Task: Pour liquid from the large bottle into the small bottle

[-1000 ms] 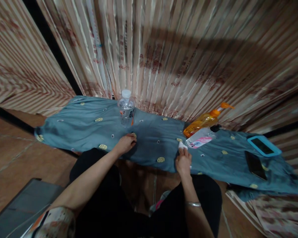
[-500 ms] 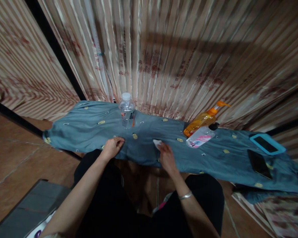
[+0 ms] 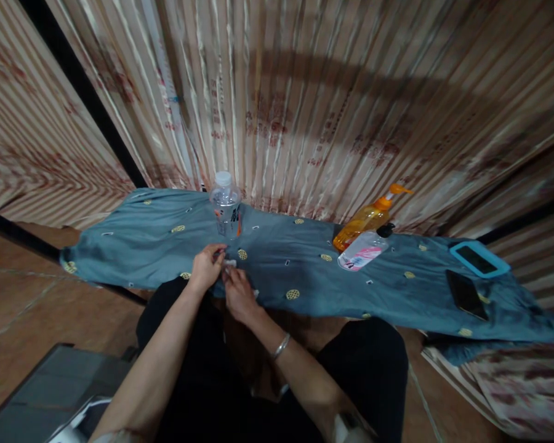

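Note:
Over the narrow bench's blue-grey cloth (image 3: 268, 246), my two hands are close together. My right hand (image 3: 239, 292) has its fingers closed on a small white tissue-like piece (image 3: 229, 263), partly hidden by the fingers. Just left of it, my left hand (image 3: 207, 267) is pinched, its fingertips near that piece; what it holds, if anything, is too small to make out. Behind my hands a clear plastic bottle (image 3: 225, 212) with a white cap stands upright.
To the right are an orange pump bottle (image 3: 362, 224) and a clear bottle with a pink label (image 3: 364, 249). Further right lie a blue-framed tablet (image 3: 480, 258) and a dark phone (image 3: 465, 294). A pleated curtain (image 3: 281, 123) hangs behind; a black pole (image 3: 80, 92) slants at left.
My right hand has moved left with the white piece, from open cloth to beside my left hand. My left hand stays pinched in about the same place. The view has shifted slightly.

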The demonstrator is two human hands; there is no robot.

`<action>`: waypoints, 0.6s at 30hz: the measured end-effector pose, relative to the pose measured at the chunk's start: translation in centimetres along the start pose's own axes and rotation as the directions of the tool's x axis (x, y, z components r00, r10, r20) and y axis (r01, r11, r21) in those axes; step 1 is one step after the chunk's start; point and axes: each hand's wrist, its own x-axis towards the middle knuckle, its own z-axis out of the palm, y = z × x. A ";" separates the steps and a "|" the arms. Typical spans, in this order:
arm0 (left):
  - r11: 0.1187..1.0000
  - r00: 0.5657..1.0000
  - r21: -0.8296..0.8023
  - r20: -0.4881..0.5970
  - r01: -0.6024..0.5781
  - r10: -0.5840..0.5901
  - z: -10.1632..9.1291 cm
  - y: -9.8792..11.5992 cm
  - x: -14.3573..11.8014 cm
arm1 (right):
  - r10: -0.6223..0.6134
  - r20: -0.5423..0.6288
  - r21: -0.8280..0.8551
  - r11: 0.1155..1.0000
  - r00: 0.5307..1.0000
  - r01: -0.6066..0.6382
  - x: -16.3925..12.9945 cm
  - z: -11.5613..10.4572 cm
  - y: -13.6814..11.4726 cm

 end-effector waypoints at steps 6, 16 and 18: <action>0.998 1.000 -0.063 0.013 0.004 -0.003 0.4 0.1 -0.1 | 0.048 -0.075 -0.047 0.998 0.996 -0.051 -9.6 -3.4 7.5; 0.960 0.995 -0.279 0.102 0.022 0.006 2.2 1.0 -0.5 | 0.675 -0.380 0.327 0.738 0.633 -0.591 -19.1 -9.1 16.6; 0.913 0.991 -0.402 0.136 0.076 -0.022 2.7 1.7 -0.7 | 0.807 -0.251 0.670 0.543 0.534 -0.506 -17.9 -9.3 14.9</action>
